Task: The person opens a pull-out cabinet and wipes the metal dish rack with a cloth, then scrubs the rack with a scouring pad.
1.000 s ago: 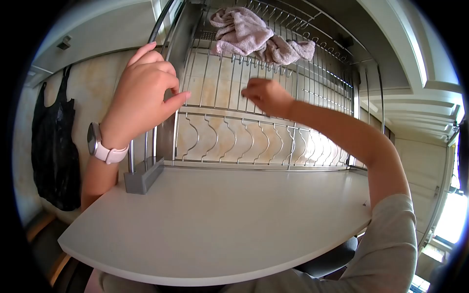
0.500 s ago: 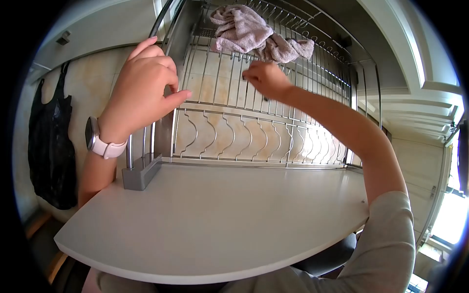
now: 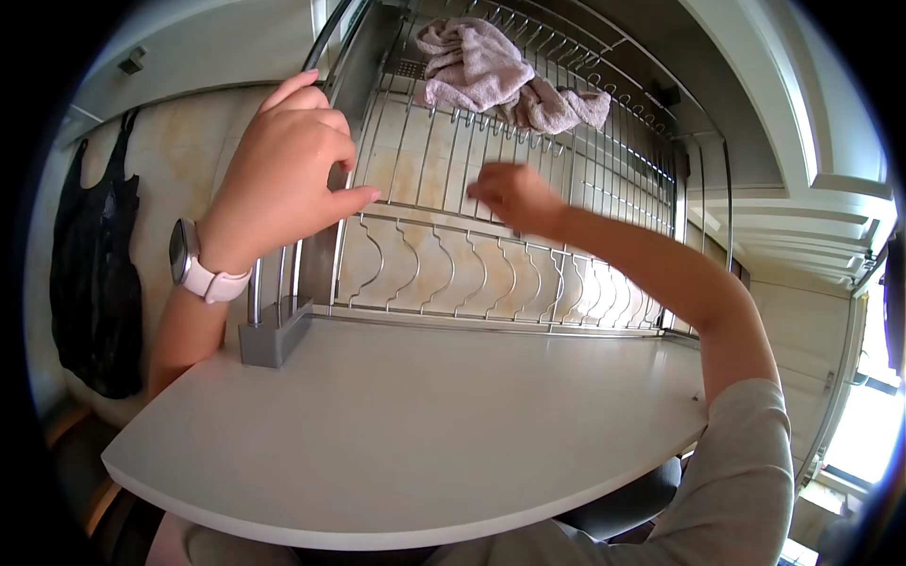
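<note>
My left hand (image 3: 288, 174) is at the left side of a wire dish rack in a pulled-out drawer (image 3: 425, 316). Its thumb and index finger are stretched apart, the other fingers bend loosely, and the index fingertip meets the dark side rail (image 3: 330, 38). Over the front half of the rack is my right hand (image 3: 519, 198), its fingers curled together. A small dark spot shows at its fingertips, too small to name. Beyond it a crumpled pinkish towel (image 3: 481, 71) lies on the rear wires.
The white drawer front (image 3: 406, 424) spans the space before my body. At left a black bag (image 3: 94, 283) hangs or lies against the tiles. A grey bracket (image 3: 274, 340) joins rail and drawer front. Cabinets (image 3: 797, 311) stand at right.
My right hand has moved toward me, away from the towel and over the nearer wires. My left hand keeps its place at the rail. The view has shifted slightly.
</note>
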A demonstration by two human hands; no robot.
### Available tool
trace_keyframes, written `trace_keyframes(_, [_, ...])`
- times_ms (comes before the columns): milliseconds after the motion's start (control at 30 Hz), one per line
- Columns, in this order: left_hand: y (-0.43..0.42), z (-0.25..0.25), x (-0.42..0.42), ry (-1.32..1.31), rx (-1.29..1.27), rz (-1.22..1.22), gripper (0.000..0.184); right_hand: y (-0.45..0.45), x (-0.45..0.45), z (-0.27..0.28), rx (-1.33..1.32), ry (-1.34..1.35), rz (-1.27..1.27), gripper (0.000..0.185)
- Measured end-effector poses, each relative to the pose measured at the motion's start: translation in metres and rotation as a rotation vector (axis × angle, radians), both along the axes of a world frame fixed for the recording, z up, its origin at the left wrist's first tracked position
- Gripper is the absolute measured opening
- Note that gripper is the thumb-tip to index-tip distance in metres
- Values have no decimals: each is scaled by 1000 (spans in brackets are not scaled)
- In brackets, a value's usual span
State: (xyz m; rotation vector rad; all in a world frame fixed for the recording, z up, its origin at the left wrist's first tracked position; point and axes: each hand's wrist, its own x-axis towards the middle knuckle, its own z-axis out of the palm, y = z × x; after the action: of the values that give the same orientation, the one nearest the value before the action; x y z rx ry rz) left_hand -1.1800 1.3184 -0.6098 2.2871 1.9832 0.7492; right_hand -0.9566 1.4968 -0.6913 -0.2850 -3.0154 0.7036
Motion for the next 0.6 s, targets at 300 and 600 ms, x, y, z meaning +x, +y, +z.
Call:
trace_keyframes(300, [2,1,0,8,-18,-3,24,-2,-2,0,-40,32,-68,8])
trace_keyframes(600, [2,-1,1,-14,31,-4,25,-13,7,0,-30,4,-73,9])
